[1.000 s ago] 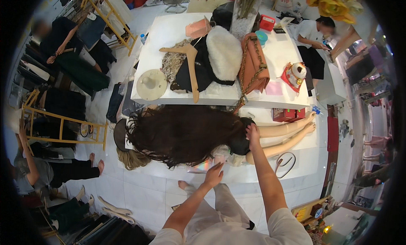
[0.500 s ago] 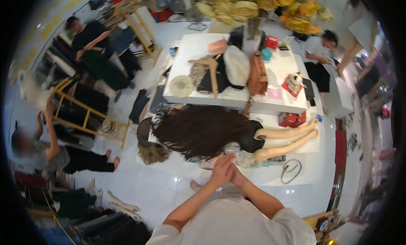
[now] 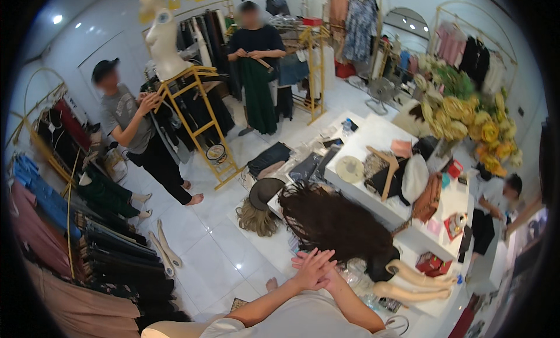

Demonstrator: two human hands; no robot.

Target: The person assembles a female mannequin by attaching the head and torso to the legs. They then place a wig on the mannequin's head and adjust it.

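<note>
My left hand (image 3: pixel 309 274) and my right hand (image 3: pixel 330 274) are held together in front of my body, crossed over each other. Their fingers are stretched out and laced loosely, and I see nothing held in either. Just beyond them a long dark brown wig (image 3: pixel 338 221) lies spread over the low white platform. Beside the wig's right end lie two pale mannequin arms (image 3: pixel 411 291). Left of the wig are a dark brimmed hat (image 3: pixel 266 197) and a blond wig (image 3: pixel 256 217).
The raised white table (image 3: pixel 373 195) carries a wooden hanger (image 3: pixel 389 173), a white hat (image 3: pixel 415 178) and a brown bag (image 3: pixel 427 198). Yellow flowers (image 3: pixel 481 128) stand behind. One person (image 3: pixel 131 116) is beside a gold stand (image 3: pixel 201 128) bearing a mannequin torso (image 3: pixel 163 40); another (image 3: pixel 256 46) holds a green garment.
My view has swung left and up, showing more of the racks and walls. My hands stay together, fingers now more spread. The person at the left has lowered their arms from the mannequin torso.
</note>
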